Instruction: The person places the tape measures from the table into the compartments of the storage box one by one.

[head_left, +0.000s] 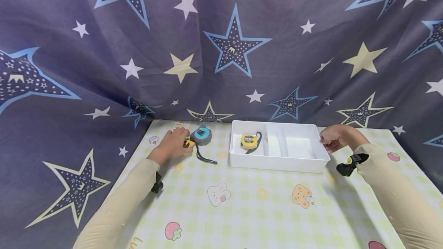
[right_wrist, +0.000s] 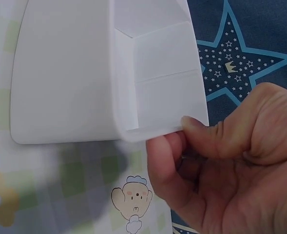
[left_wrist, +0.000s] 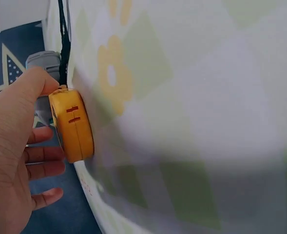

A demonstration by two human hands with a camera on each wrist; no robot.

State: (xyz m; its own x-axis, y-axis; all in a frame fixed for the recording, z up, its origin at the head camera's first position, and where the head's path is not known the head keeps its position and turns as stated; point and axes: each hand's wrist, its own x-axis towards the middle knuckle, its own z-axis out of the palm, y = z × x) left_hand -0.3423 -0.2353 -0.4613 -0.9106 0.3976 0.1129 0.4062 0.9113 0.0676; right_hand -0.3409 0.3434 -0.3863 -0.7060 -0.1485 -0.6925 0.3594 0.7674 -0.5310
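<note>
My left hand (head_left: 174, 142) is at an orange tape measure (left_wrist: 74, 124) on the table, its thumb at one end and fingertips along the face. A black wrist strap (head_left: 205, 159) trails from that tape measure. Right behind it sits a grey and blue tape measure (head_left: 202, 135). At the right end of a white divided box (head_left: 277, 163), my right hand (head_left: 337, 138) pinches the rim between thumb and curled fingers, as the right wrist view shows. A yellow tape measure (head_left: 249, 141) with a black strap lies in the box's left compartment.
A green and white checked cloth (head_left: 242, 222) with cartoon prints covers the table. Behind the table hangs a dark curtain (head_left: 221, 87) with stars, close to the box's back wall. A partition (head_left: 277, 141) divides the box.
</note>
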